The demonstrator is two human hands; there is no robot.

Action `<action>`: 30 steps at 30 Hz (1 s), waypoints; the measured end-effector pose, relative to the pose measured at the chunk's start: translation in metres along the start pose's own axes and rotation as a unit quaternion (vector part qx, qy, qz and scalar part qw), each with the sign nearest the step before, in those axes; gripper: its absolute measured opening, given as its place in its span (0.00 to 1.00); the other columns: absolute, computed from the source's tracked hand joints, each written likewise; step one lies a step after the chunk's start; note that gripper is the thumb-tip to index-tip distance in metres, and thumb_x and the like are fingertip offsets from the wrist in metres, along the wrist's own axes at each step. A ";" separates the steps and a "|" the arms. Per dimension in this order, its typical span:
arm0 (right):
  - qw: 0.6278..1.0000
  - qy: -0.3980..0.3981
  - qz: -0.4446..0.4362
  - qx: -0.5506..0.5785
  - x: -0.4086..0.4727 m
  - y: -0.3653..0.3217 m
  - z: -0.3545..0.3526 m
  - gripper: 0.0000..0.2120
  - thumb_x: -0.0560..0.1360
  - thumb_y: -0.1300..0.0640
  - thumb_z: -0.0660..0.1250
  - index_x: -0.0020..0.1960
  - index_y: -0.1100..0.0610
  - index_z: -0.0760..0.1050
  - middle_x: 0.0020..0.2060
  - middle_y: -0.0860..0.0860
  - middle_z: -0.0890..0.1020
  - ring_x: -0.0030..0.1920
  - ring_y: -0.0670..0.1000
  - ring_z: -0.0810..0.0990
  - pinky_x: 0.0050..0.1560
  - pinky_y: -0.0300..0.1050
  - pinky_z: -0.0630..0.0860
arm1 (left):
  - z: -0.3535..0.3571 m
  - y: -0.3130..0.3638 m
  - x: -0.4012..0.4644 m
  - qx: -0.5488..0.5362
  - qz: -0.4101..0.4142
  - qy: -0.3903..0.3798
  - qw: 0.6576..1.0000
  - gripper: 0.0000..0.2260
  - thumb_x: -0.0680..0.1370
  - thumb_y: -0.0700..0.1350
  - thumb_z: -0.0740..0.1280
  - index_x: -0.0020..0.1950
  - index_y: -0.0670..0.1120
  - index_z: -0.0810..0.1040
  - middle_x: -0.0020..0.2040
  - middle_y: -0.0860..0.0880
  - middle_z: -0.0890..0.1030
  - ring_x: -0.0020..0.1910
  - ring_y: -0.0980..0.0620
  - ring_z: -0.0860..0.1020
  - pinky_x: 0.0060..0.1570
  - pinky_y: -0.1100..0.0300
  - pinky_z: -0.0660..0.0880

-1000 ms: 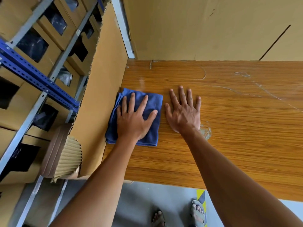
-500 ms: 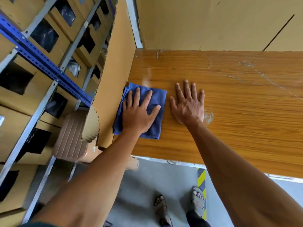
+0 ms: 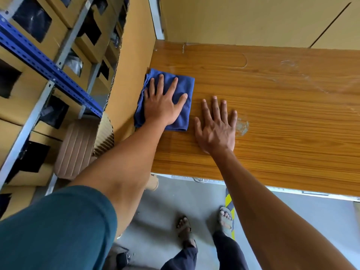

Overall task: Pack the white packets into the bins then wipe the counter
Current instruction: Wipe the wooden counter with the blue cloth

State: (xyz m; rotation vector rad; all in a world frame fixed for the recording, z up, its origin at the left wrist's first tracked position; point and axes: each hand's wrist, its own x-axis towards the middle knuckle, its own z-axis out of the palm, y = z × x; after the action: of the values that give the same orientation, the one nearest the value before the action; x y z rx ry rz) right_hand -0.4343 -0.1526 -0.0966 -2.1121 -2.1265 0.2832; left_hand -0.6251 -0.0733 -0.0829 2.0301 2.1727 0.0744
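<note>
Both hands are laid flat with fingers spread: the left hand (image 3: 162, 105) is pressed on a folded blue cloth (image 3: 184, 98) at the left end of the surface (image 3: 282, 106), hard against the cardboard side panel (image 3: 126, 75), while the right hand (image 3: 216, 127) is rested bare on the wood just beside it. No white packets are seen on the surface, so the wiping step is judged to be in hand. For a good wipe, even palm pressure should be kept and the cloth drawn rightward in overlapping passes along the grain, toward the pale smear (image 3: 242, 127) by the right hand. The cloth looks soft and napped; the surface is a glossy wood-grain laminate, streaked with faint dried marks.
</note>
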 end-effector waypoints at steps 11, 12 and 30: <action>1.000 -0.004 0.003 -0.004 0.000 -0.001 -0.003 0.33 0.84 0.34 0.41 0.86 0.44 0.45 0.86 0.48 0.43 0.85 0.55 0.40 0.82 0.67 0.42 | 0.019 -0.015 -0.097 0.022 0.035 0.053 0.998 0.33 0.85 0.68 0.48 0.87 0.56 0.53 0.88 0.48 0.48 0.85 0.38 0.50 0.80 0.35 0.53; 1.000 -0.003 0.002 -0.008 0.001 -0.001 -0.002 0.33 0.84 0.34 0.41 0.86 0.44 0.45 0.86 0.48 0.43 0.85 0.55 0.40 0.82 0.67 0.42 | 0.019 -0.013 -0.081 0.030 0.037 0.062 0.997 0.33 0.85 0.67 0.47 0.87 0.54 0.53 0.88 0.47 0.47 0.85 0.37 0.49 0.79 0.33 0.54; 1.000 -0.001 0.006 -0.005 0.002 -0.001 0.001 0.32 0.85 0.36 0.40 0.86 0.43 0.44 0.86 0.47 0.43 0.85 0.55 0.40 0.82 0.66 0.42 | 0.009 -0.001 -0.037 -0.016 0.022 0.000 1.000 0.32 0.82 0.72 0.41 0.86 0.64 0.48 0.88 0.50 0.45 0.86 0.41 0.42 0.81 0.32 0.46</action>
State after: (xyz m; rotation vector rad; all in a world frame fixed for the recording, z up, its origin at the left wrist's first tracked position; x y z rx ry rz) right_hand -0.4353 -0.1511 -0.0971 -2.1317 -2.1215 0.2764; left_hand -0.6227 -0.1111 -0.0884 2.0620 2.1131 0.1144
